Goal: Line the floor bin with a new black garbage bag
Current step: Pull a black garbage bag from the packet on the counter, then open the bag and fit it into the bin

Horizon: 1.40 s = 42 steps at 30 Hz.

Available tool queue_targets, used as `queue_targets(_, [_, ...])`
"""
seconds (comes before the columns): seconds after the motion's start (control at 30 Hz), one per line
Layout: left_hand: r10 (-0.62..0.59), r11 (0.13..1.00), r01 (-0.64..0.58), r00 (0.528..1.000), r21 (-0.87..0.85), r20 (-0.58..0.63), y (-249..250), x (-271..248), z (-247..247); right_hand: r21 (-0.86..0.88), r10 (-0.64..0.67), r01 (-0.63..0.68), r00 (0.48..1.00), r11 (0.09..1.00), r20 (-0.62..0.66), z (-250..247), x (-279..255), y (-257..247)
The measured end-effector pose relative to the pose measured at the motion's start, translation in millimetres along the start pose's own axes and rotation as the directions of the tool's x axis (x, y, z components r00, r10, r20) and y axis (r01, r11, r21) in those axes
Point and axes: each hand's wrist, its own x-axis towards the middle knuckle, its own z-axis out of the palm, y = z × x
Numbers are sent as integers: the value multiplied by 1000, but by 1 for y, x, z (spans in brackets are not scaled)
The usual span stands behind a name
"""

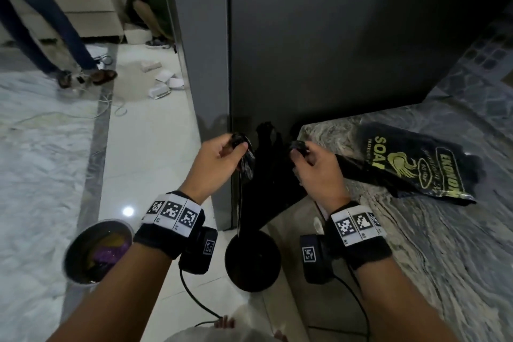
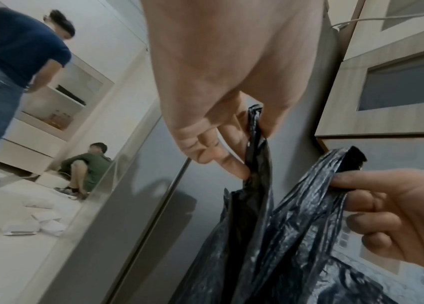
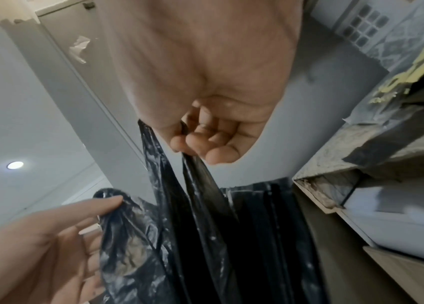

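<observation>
Black plastic, thin and crinkled, hangs between the two raised hands: a new black garbage bag (image 1: pixel 266 164) held in front of the dark grey cabinet door (image 1: pixel 333 50). The left hand (image 1: pixel 219 159) pinches one top strip of the bag between thumb and curled fingers (image 2: pixel 231 162), the strip standing up past the knuckles in the left wrist view. The right hand (image 1: pixel 313 164) grips the other top strip, its fingers (image 3: pixel 205 144) curled round the plastic with the film running down from under them. The two held strips stand apart, and the bag's body drops from them toward the floor.

Straight below the bag stands the floor bin (image 1: pixel 252 261), a small round black bin with an open mouth; the bag's lower end reaches down to its rim, though whether it is inside cannot be told. To the left of the bin sits a second round container (image 1: pixel 83 253) with a pale rim, holding purple and yellowish things. To the right of the bin is a marbled stone countertop (image 1: pixel 416 230), and on it lies a black bag packet (image 1: pixel 416 164) with yellow lettering and a bird emblem.

Far beyond the bin, across the pale tiled floor (image 1: pixel 144 133), one person crouches by a cream cabinet and another stands in jeans and sandals among white scraps and cables.
</observation>
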Motion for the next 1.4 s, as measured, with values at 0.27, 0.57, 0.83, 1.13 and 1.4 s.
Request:
queue_targets(0.27, [-69, 998, 70, 994, 4, -88, -5, -22, 27, 135, 135, -169, 965, 976, 227, -13, -11, 21])
queue_targets(0.57, [-108, 993, 116, 973, 31, -204, -9, -67, 47, -3, 82, -84, 973, 996, 216, -4, -16, 39])
queue_targets(0.83, [-140, 990, 144, 958, -5, -251, -23, -73, 30, -46, 14, -8, 991, 999, 130, -13, -4, 36])
queue_targets(1.13, [-170, 983, 181, 951, 17, -258, -32, -75, 28, 143, 194, -224, 961, 964, 198, -14, -1, 40])
queue_targets(1.4, [-201, 974, 216, 962, 63, -184, -59, -76, 16, -58, 256, -253, 965, 966, 51, 12, -13, 49])
